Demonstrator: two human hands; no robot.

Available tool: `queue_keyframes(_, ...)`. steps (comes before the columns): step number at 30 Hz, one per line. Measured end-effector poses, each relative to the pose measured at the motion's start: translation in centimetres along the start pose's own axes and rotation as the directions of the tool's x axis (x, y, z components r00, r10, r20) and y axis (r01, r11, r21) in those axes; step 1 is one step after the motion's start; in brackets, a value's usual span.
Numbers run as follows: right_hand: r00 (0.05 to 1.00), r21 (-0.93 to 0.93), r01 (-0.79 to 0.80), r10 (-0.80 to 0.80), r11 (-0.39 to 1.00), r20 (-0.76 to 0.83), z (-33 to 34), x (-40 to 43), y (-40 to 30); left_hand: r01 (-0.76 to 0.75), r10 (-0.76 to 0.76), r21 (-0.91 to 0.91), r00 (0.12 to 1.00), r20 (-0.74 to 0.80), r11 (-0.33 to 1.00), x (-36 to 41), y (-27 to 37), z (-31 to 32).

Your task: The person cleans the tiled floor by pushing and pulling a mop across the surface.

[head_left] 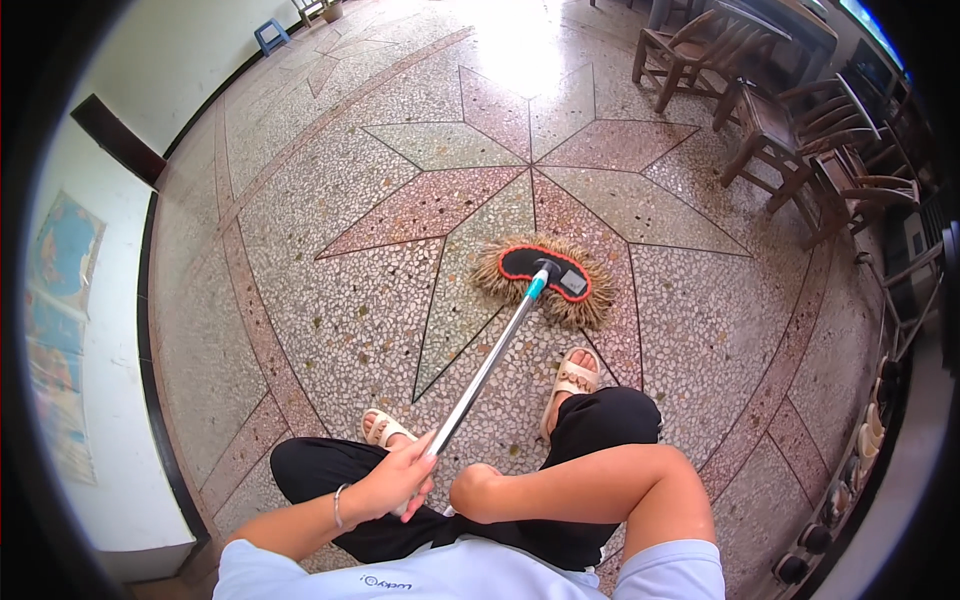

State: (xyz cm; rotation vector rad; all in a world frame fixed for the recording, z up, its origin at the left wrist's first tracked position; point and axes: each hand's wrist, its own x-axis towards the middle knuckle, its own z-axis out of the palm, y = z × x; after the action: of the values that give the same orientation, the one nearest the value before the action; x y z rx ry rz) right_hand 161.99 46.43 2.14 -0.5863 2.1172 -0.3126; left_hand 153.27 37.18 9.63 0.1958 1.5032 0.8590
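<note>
My left hand point(401, 480), with a bracelet at its wrist, is wrapped around the lower end of a metal mop handle point(480, 375). The handle slants up and to the right to a fringed mop head point(577, 309). This head has beige-brown strands around a black, red-edged pad, and it lies on the terrazzo floor point(360, 322) beyond my feet. My right hand point(476, 491) rests bent over my lap, close to the handle's end but apart from it. Its fingers are turned away, so I cannot see whether it holds anything.
Sandals point(576, 379) are on my feet, just short of the mop head. Wooden chairs point(772, 135) stand by a table point(802, 30) at the upper right. Several shoes point(868, 439) line the right side. A white wall point(127, 420) with maps point(64, 247) bounds the left; a blue stool point(271, 36) stands far off.
</note>
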Motion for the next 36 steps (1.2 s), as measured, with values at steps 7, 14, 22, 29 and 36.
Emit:
queue_keyframes(7,0.981,-0.06,0.078,-0.066,0.995,0.184,-1.0,2.0,0.7,-0.119,0.124,-0.186,0.992,0.017,0.975,14.6,5.9,0.8)
queue_keyframes(14,0.996,-0.038,-0.02,0.016,0.999,-0.083,0.2,2.3,1.8,-0.189,0.184,-0.041,0.978,-0.093,0.981,19.6,5.4,3.0)
queue_keyframes(22,0.881,-0.141,0.377,-0.402,0.915,-0.25,3.4,-0.5,-1.5,-0.096,0.099,0.055,0.994,-0.048,0.994,6.4,-4.4,1.1)
queue_keyframes(29,0.993,0.071,0.104,-0.107,0.992,0.049,3.8,-1.8,-1.9,0.136,-0.136,0.008,0.99,0.043,0.991,0.2,-3.0,0.5)
queue_keyframes(36,0.993,0.074,0.098,-0.103,0.992,0.061,2.5,-1.3,-1.0,-0.013,0.031,-0.135,0.991,0.133,0.991,10.6,3.8,4.2)
